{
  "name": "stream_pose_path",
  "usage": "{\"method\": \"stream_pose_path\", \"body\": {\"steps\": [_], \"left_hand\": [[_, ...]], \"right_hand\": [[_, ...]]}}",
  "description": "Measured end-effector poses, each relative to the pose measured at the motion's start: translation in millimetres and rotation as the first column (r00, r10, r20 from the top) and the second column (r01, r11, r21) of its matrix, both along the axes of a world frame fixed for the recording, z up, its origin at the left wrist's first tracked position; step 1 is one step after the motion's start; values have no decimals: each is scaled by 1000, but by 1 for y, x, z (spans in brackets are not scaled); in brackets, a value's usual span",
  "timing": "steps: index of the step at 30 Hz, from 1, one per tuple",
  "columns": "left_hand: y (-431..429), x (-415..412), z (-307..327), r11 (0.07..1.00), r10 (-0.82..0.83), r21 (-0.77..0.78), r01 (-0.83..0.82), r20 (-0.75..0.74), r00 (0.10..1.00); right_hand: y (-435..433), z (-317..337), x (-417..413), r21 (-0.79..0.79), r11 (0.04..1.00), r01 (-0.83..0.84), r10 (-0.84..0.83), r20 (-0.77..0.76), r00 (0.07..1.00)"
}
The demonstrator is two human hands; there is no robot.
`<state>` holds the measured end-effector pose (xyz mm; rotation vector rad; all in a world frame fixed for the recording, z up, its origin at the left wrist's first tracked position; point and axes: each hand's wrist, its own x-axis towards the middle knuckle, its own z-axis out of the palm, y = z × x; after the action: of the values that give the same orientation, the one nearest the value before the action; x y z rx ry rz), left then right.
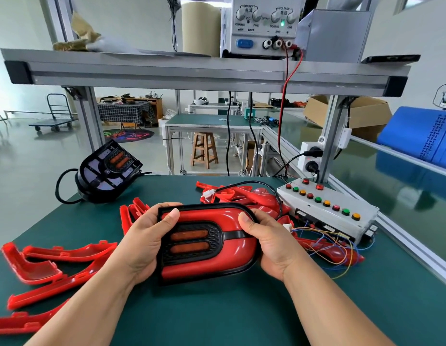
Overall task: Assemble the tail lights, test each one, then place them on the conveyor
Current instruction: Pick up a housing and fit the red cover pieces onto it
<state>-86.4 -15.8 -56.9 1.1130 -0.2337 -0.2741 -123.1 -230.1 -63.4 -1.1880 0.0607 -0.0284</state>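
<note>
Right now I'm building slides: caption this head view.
A red tail light gripped by left hand and right hand at the green bench.

left hand and right hand face inward, fingers curled (thumbs on top).

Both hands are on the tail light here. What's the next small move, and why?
Probably free the right hand and reach for the white connector on the black cable. The tail light, gripped also by the left hand, looks assembled, its amber strips are unlit, and the button test box sits just right.
</note>
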Motion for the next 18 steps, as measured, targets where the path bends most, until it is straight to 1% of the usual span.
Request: {"method": "stream_pose_path", "body": {"steps": [6, 10, 18], "left_hand": [[2, 3, 0, 998, -48, 41, 49, -21, 999], [9, 6, -4, 991, -135, 10, 136, -51, 989], [5, 8, 1, 996, -79, 34, 80, -23, 997]], "right_hand": [[-2, -1, 0, -29, 1000, 11, -12, -39, 999], [-4, -1, -1, -46, 999, 3, -7, -88, 996], [-4, 3, -2, -23, 1000, 4, -6, -110, 994]]}}
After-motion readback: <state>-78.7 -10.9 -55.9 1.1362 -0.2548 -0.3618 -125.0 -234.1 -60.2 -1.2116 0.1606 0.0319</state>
